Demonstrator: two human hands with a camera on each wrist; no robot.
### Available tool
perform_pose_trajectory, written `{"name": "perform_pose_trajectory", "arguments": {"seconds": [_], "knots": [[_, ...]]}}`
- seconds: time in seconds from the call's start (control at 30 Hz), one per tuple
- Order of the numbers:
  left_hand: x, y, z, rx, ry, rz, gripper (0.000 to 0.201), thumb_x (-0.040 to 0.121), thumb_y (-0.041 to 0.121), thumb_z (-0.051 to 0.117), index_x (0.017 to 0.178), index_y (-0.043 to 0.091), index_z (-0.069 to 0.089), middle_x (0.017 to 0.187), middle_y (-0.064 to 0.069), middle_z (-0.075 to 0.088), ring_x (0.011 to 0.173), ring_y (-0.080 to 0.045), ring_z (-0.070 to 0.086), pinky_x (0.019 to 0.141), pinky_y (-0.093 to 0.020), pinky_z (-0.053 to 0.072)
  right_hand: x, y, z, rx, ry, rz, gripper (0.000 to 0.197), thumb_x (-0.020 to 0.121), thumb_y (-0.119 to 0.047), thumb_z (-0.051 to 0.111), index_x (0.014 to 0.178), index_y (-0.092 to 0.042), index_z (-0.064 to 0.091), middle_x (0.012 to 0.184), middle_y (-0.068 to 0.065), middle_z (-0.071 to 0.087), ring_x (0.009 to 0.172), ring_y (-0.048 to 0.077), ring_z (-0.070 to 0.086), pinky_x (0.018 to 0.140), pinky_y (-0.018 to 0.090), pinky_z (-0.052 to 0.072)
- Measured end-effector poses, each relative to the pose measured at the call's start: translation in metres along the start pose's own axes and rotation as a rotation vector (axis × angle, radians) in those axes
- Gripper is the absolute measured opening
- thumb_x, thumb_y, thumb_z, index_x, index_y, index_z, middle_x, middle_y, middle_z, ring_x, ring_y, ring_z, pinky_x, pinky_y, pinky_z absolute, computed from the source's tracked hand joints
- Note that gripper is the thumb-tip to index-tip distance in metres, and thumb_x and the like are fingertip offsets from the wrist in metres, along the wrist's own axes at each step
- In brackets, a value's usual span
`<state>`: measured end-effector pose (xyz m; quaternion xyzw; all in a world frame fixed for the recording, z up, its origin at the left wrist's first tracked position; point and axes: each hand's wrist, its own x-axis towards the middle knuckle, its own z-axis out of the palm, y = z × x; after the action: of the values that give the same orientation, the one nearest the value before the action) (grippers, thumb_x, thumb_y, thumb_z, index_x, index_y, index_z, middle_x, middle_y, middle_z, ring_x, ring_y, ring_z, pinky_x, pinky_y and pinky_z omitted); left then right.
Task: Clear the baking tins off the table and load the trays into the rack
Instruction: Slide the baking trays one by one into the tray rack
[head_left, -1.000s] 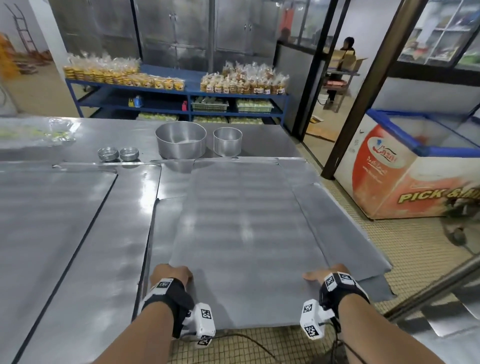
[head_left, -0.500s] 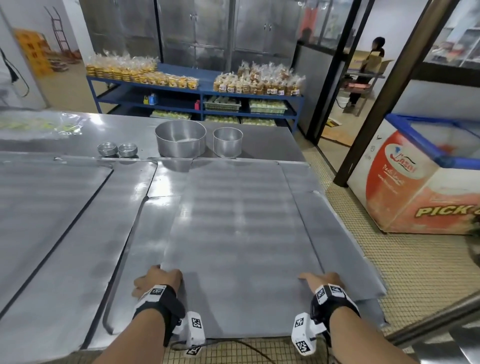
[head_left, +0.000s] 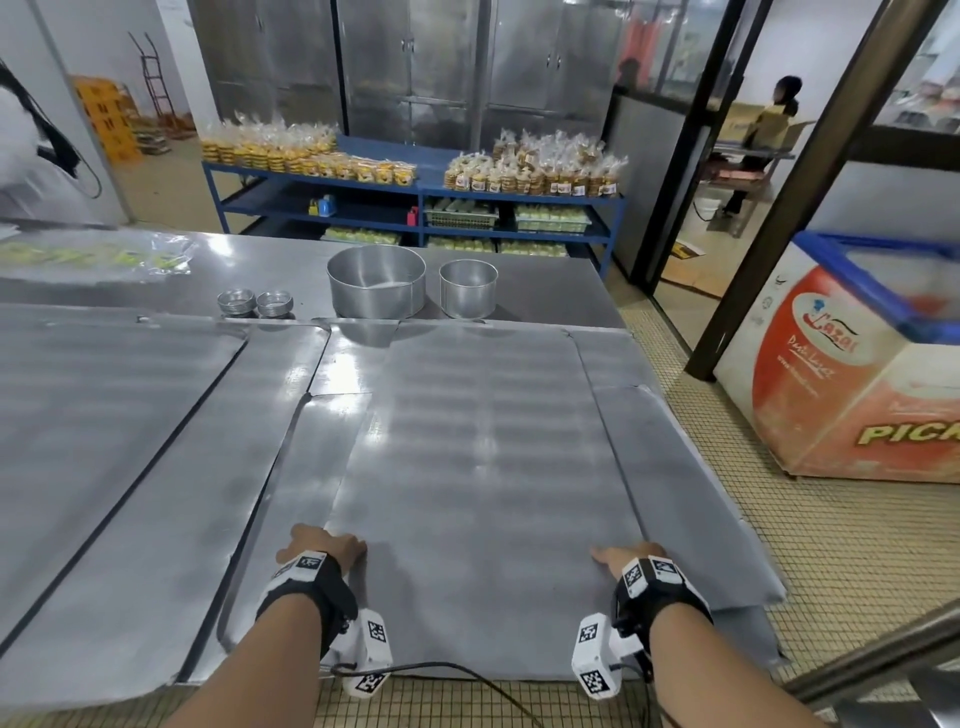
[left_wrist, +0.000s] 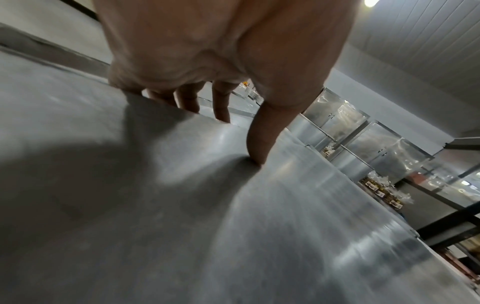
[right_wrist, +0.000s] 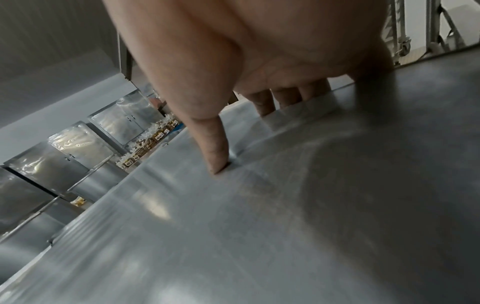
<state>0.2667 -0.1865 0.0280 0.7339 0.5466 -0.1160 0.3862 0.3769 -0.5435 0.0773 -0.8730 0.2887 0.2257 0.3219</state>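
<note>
A large flat metal tray (head_left: 488, 467) lies on top of other trays on the steel table (head_left: 535, 301), its near end hanging past the table's front edge. My left hand (head_left: 324, 545) pinches its left edge, thumb (left_wrist: 259, 139) on top and fingers under the tray (left_wrist: 182, 226). My right hand (head_left: 626, 558) pinches the right edge the same way, its thumb (right_wrist: 213, 148) pressing the tray (right_wrist: 259, 226). At the table's far side stand a big round tin (head_left: 376, 280), a smaller round tin (head_left: 468, 287) and two tiny tins (head_left: 236, 302).
More flat trays (head_left: 104, 426) cover the table to the left. A chest freezer (head_left: 857, 364) stands on the right across a tiled floor strip. A metal bar (head_left: 883, 654) crosses the lower right corner. A wheeled metal frame (right_wrist: 405, 41) shows behind my right hand. Blue shelves (head_left: 415, 208) stand beyond.
Both hands keep the same hold on the top tray. More of the tray underneath now shows to the left of it, and the view has swung slightly.
</note>
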Motion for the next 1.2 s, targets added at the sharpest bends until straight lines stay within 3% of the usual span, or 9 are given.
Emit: {"name": "perform_pose_trajectory", "arguments": {"seconds": [0.3,0.47,0.63,0.73,0.83,0.9,0.97,1.07,1.2], "knots": [[-0.031,0.001,-0.017,0.004,0.013,-0.001,0.051,0.077,0.021,0.073,0.117,-0.004,0.053,0.098,-0.015,0.062,0.083,-0.033,0.060,0.080,-0.033,0.050,-0.010,0.006,-0.016,-0.161,-0.077,-0.090,0.066,0.080,-0.034,0.075,0.134,-0.003,0.054,0.139,0.014,0.055,0.120,0.030,0.058,0.095,0.030,0.046],[-0.070,-0.002,-0.032,0.214,-0.016,0.057,0.032,0.096,0.021,0.058,0.120,-0.001,0.058,0.116,-0.018,0.058,0.107,-0.032,0.059,0.090,-0.032,0.048,-0.021,0.012,-0.031,-0.207,-0.053,-0.125,0.065,0.077,-0.036,0.079,0.130,-0.003,0.059,0.135,0.012,0.058,0.118,0.029,0.060,0.096,0.031,0.048],[-0.082,-0.019,-0.040,0.347,-0.067,0.162,0.044,0.094,0.037,0.057,0.131,0.013,0.057,0.128,-0.009,0.060,0.123,-0.029,0.055,0.096,-0.028,0.047,-0.048,0.033,-0.037,-0.179,-0.048,-0.150,0.059,0.085,-0.034,0.074,0.131,-0.001,0.057,0.138,0.014,0.056,0.124,0.029,0.056,0.101,0.031,0.044],[-0.088,-0.039,-0.043,0.357,-0.012,0.153,0.031,0.097,0.038,0.055,0.108,0.010,0.058,0.095,-0.008,0.059,0.105,-0.025,0.057,0.083,-0.026,0.045,-0.066,0.047,-0.035,-0.187,-0.044,-0.157,0.059,0.088,-0.034,0.071,0.134,-0.001,0.055,0.140,0.014,0.054,0.125,0.029,0.055,0.102,0.030,0.044],[-0.098,-0.060,-0.050,0.302,0.006,0.170,0.034,0.095,0.036,0.061,0.109,0.006,0.063,0.120,-0.012,0.064,0.116,-0.025,0.060,0.087,-0.026,0.046,-0.087,0.063,-0.028,-0.209,-0.027,-0.167,0.063,0.085,-0.034,0.073,0.133,0.001,0.054,0.139,0.016,0.055,0.122,0.031,0.057,0.098,0.032,0.045],[-0.100,-0.078,-0.051,0.262,0.005,0.140,0.036,0.094,0.039,0.062,0.098,0.003,0.060,0.109,-0.009,0.064,0.105,-0.026,0.061,0.076,-0.023,0.044,-0.103,0.074,-0.022,-0.232,-0.031,-0.162,0.064,0.089,-0.039,0.068,0.137,0.000,0.050,0.143,0.015,0.051,0.126,0.029,0.053,0.100,0.031,0.043],[-0.101,-0.097,-0.054,0.209,-0.009,0.106,0.050,0.088,0.035,0.071,0.117,-0.003,0.056,0.097,-0.009,0.063,0.093,-0.027,0.057,0.076,-0.024,0.043,-0.117,0.085,-0.019,-0.261,-0.031,-0.162,0.064,0.092,-0.043,0.063,0.140,-0.003,0.048,0.147,0.013,0.047,0.132,0.027,0.048,0.103,0.028,0.039],[-0.099,-0.123,-0.054,0.224,0.048,0.113,0.073,0.084,0.037,0.074,0.139,-0.002,0.046,0.129,-0.016,0.059,0.118,-0.031,0.058,0.095,-0.031,0.046,-0.131,0.104,-0.013,-0.353,-0.088,-0.196,0.064,0.091,-0.047,0.062,0.140,-0.008,0.050,0.148,0.010,0.048,0.132,0.025,0.049,0.102,0.026,0.039],[-0.115,-0.153,-0.060,0.353,-0.003,0.142,0.049,0.097,0.045,0.051,0.131,0.009,0.055,0.138,-0.011,0.055,0.124,-0.026,0.055,0.091,-0.025,0.043,-0.152,0.120,-0.009,-0.398,-0.132,-0.220,0.063,0.098,-0.047,0.050,0.147,-0.007,0.042,0.155,0.011,0.037,0.139,0.024,0.041,0.108,0.026,0.034]]}}
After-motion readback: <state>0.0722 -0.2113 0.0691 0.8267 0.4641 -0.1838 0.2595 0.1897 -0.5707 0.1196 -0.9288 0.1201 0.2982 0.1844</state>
